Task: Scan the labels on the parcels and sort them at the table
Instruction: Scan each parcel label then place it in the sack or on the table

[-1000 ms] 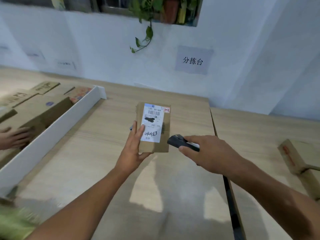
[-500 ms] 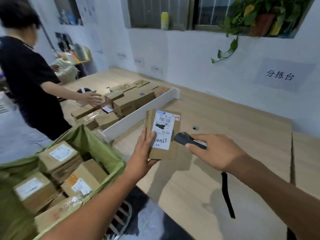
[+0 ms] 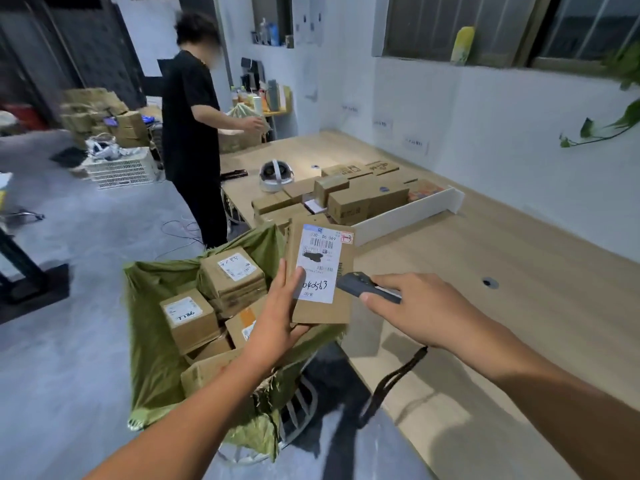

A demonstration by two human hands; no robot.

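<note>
Flat cardboard parcel (image 3: 318, 313), white paper label (image 3: 320, 258) uppermost, gripped by the left hand (image 3: 277, 317) over the green sack (image 3: 156, 341) beside the wooden table (image 3: 519, 271). The right hand (image 3: 422, 306) clasps a dark scanner (image 3: 363, 287) just beside it. Grips unchanged; view swung left.

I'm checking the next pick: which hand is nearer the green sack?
Left. The left hand, holding a parcel, is over the sack; the right hand, gripping the scanner, is over the table.

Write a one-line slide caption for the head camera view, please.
Left hand holds a labelled parcel while the right hand aims a handheld scanner at it, beside a green sack of parcels.
</note>
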